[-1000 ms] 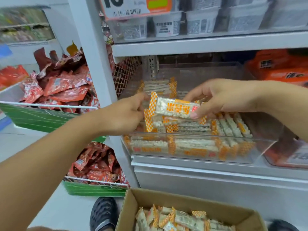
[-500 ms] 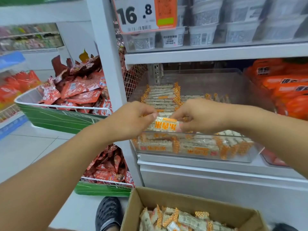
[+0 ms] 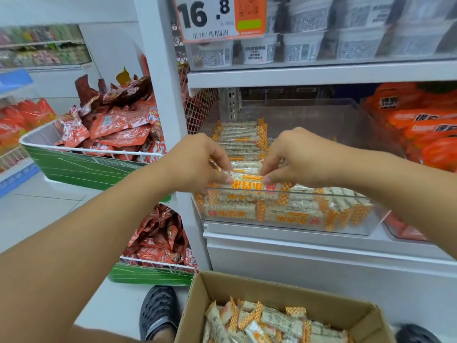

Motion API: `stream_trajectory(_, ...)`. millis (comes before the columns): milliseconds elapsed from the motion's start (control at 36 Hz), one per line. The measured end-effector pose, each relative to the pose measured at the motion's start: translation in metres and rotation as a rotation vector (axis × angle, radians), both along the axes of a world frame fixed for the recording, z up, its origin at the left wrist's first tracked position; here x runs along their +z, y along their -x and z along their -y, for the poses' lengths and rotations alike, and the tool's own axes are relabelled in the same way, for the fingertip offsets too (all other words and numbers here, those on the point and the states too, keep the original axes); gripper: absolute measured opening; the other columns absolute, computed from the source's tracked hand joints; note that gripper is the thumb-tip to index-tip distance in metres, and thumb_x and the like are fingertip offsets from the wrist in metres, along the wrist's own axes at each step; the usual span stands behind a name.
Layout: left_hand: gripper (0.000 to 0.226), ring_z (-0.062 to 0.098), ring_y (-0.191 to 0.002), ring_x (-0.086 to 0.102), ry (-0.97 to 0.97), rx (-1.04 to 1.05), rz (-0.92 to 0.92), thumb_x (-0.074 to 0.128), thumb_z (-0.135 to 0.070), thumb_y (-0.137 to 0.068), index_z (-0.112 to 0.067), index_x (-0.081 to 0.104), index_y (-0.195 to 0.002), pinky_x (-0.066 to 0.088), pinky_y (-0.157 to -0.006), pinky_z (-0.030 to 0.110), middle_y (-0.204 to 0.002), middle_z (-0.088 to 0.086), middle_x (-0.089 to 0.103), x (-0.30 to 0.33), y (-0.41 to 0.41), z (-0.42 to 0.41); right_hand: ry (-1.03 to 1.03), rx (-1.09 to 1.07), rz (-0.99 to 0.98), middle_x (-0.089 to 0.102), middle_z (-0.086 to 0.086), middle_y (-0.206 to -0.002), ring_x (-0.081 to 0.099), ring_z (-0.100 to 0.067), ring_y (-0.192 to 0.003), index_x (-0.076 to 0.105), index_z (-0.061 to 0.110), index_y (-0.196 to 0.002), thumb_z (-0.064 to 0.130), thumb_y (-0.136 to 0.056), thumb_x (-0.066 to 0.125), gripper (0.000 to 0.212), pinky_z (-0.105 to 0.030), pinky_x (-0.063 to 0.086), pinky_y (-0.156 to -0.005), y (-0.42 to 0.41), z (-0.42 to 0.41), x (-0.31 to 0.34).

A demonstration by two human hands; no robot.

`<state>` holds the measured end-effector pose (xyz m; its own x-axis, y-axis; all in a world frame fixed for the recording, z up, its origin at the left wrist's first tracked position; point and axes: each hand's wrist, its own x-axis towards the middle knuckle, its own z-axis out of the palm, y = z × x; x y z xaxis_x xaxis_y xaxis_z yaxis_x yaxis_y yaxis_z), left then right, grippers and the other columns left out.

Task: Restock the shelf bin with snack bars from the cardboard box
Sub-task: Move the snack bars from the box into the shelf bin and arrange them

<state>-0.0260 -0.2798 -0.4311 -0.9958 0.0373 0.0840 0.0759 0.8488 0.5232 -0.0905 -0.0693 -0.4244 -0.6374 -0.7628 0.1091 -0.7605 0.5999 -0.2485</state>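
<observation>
One snack bar (image 3: pixel 249 185) in a white and orange wrapper is held flat between two hands, just above the front edge of the clear shelf bin (image 3: pixel 346 120). The left hand (image 3: pixel 195 164) pinches the left end of the bar, with fingers and thumb curled round it. The right hand (image 3: pixel 296 159) pinches the right end the same way. The bar is held right over the other bars in the bin, and it cannot be told if it touches them.

The bin is seen on a white shelf (image 3: pixel 321 243). Rows of the same bars are stacked in it, at the back left and along the front. The back right part of the bin is bare.

A cardboard box (image 3: pixel 296 290) is seen low down in front of the shelf, open at the top. More snack bars (image 3: pixel 267 323) are piled loosely in it.

A price tag (image 3: pixel 210 18) with 16.8 on it is hung from the shelf above. Red snack packs (image 3: pixel 116 122) are heaped in a white wire basket (image 3: pixel 37 137) to the left. Orange packs (image 3: pixel 425 125) are stacked to the right of the bin. A black shoe (image 3: pixel 158 310) is seen on the floor beside the box.
</observation>
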Motion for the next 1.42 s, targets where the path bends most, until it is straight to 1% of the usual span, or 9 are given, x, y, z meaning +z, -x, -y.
stream_trajectory(250,0.009,-0.016,-0.061,0.058,0.180,-0.072,0.032,0.079,-0.028,-0.083,-0.022,0.081,-0.089,0.039,-0.055,0.000,-0.070,-0.023,0.067,0.008,0.002,0.005,0.126,-0.053,0.207,0.077,0.002,-0.082,0.072,-0.017,-0.070,0.083,0.015,-0.090,0.023,-0.084,0.081,0.010,-0.031,0.060,-0.058,0.005,0.006,-0.011)
stream_trajectory(389,0.013,-0.009,-0.069,0.060,0.383,-0.107,0.049,0.080,-0.026,-0.082,-0.019,0.081,-0.092,0.043,-0.065,0.009,-0.080,-0.016,0.072,0.015,0.004,0.003,0.183,-0.051,0.199,0.078,0.003,-0.087,0.062,0.013,-0.065,0.083,0.014,-0.091,0.022,-0.083,0.081,0.012,-0.006,0.049,-0.058,0.002,0.013,-0.017)
stream_trajectory(583,0.010,-0.001,-0.072,0.063,0.490,-0.118,0.161,0.081,-0.029,-0.080,-0.020,0.081,-0.086,0.049,-0.073,0.023,-0.071,-0.017,0.069,0.022,0.006,0.003,0.116,0.002,0.173,0.078,0.006,-0.096,0.066,0.002,-0.088,0.082,0.018,-0.099,0.028,-0.088,0.076,0.016,-0.023,0.050,-0.080,-0.005,0.018,-0.012)
stream_trajectory(694,0.043,-0.003,-0.049,0.052,0.513,-0.097,0.230,0.069,-0.042,-0.089,-0.019,0.066,-0.053,0.038,-0.059,0.021,-0.045,-0.019,0.056,0.024,0.008,0.001,0.096,0.027,0.282,0.076,0.003,-0.106,0.067,-0.004,-0.085,0.079,0.015,-0.109,0.023,-0.091,0.072,0.020,-0.011,0.052,-0.065,-0.003,0.012,-0.009)
stream_trajectory(806,0.051,0.004,-0.053,0.046,0.589,-0.097,0.213,0.067,-0.040,-0.091,-0.023,0.054,-0.045,0.037,-0.064,0.025,-0.042,-0.017,0.050,0.020,0.008,-0.006,0.173,-0.046,0.489,0.075,0.001,-0.109,0.071,-0.015,-0.091,0.079,0.014,-0.109,0.018,-0.090,0.074,0.020,-0.030,0.062,-0.070,-0.001,0.010,-0.015)
stream_trajectory(889,0.039,0.010,-0.065,0.054,0.624,-0.091,0.223,0.068,-0.039,-0.091,-0.017,0.070,-0.060,0.047,-0.072,0.033,-0.064,-0.007,0.063,0.017,0.008,-0.011,0.196,-0.089,0.525,0.075,0.001,-0.110,0.068,-0.004,-0.086,0.079,0.014,-0.106,0.018,-0.087,0.077,0.019,-0.015,0.057,-0.067,-0.003,0.013,-0.018)
stream_trajectory(1111,0.004,0.007,-0.078,0.063,0.435,0.040,0.187,0.082,-0.022,-0.079,-0.020,0.080,-0.081,0.049,-0.078,0.027,-0.079,-0.011,0.070,0.017,0.008,-0.014,0.386,-0.375,0.715,0.077,-0.002,-0.089,0.067,-0.015,-0.089,0.081,0.012,-0.077,0.010,-0.069,0.090,0.012,-0.031,0.060,-0.074,-0.011,0.026,-0.020)
stream_trajectory(1278,0.019,0.014,-0.079,0.065,0.311,0.097,0.184,0.087,-0.010,-0.071,-0.021,0.076,-0.082,0.054,-0.071,0.029,-0.079,-0.006,0.068,0.014,0.010,-0.014,0.434,-0.439,0.664,0.077,0.001,-0.078,0.069,-0.018,-0.091,0.077,0.016,-0.058,0.012,-0.062,0.095,0.018,-0.036,0.060,-0.081,-0.012,0.028,-0.026)
stream_trajectory(1417,0.035,0.021,-0.109,0.061,0.315,0.054,-0.059,0.070,-0.031,-0.090,-0.016,0.066,-0.122,0.044,-0.088,0.026,-0.117,0.000,0.066,0.001,0.018,-0.021,0.346,-0.345,0.680,0.073,-0.007,-0.094,0.070,-0.023,-0.073,0.076,0.006,-0.095,0.032,-0.085,0.079,0.027,-0.036,0.063,-0.069,-0.017,0.014,0.005)
